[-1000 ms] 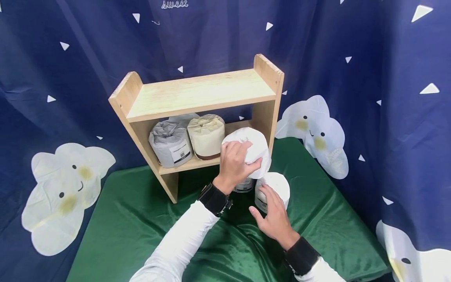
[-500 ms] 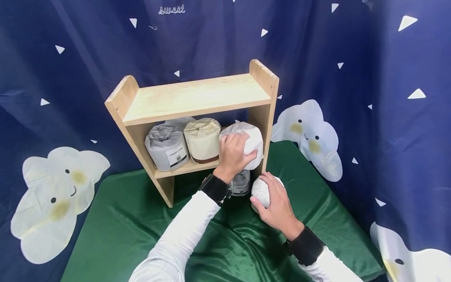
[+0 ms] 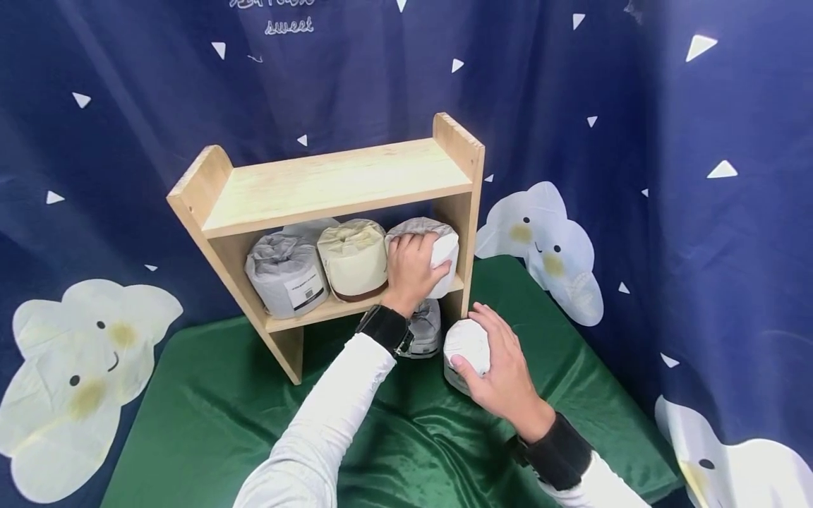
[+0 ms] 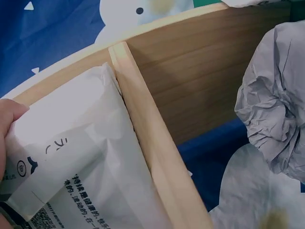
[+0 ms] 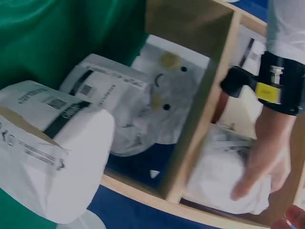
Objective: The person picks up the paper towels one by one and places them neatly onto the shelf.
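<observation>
The left hand [image 3: 413,264] reaches far into the middle tier of the wooden shelf [image 3: 330,183], its fingers curled over the front end of a white wrapped roll [image 3: 441,247] that sits at the right end of that tier, close against the shelf's right side panel. That roll lies on its side with its long axis running near to far, so the end the hand grips faces the person. To its left on the same board stand a cream roll [image 3: 352,257] and a grey roll [image 3: 286,271], side by side and touching or nearly so. The left forearm, in a white sleeve with a black wrist strap, slants up from the near left toward the shelf. The right hand [image 3: 498,367] is lower and nearer, on the green cloth [image 3: 209,416] covering the tabletop, just right of the shelf's foot; its fingers wrap round a second white roll [image 3: 466,346], which stands on the cloth directly beneath the hand's palm. The right hand is by far the nearer to this roll, the left well above and left of it. Under the shelf's bottom board, between the two wrists, a further grey wrapped roll [image 3: 427,330] shows. A dark blue curtain [image 3: 667,106] with cloud faces hangs behind.
</observation>
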`<state>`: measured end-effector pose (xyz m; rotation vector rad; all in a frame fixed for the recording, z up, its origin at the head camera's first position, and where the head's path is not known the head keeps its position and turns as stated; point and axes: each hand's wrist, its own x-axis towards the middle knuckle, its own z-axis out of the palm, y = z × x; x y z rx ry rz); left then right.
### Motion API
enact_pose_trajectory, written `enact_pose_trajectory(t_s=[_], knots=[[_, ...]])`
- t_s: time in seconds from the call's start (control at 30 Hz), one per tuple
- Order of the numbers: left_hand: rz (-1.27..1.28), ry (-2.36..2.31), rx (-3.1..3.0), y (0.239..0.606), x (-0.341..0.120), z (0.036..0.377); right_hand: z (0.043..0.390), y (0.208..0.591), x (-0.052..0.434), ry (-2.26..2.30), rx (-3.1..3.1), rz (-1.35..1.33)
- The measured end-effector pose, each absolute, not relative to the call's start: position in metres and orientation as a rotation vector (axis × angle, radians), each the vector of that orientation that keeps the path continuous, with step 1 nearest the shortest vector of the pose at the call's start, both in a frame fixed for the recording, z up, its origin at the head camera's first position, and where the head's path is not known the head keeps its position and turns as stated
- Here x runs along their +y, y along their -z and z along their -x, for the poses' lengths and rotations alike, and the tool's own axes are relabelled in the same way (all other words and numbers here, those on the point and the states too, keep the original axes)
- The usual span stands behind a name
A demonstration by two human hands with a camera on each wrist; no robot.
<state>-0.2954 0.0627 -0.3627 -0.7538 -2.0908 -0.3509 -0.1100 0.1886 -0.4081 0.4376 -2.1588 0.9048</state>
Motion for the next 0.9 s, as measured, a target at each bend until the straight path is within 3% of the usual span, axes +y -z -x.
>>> enact_pose_trajectory(t_s=[0.53,0.9], knots=[[0.696,0.303,-2.303,0.354,0.068,0.312,0.084,0.376,0.18,-0.933,-1.926,-0.501],[0.688,0.3,-2.342,0.355,0.065,0.32,0.093,0.4,0.185,-0.908,-2.004,-0.371]])
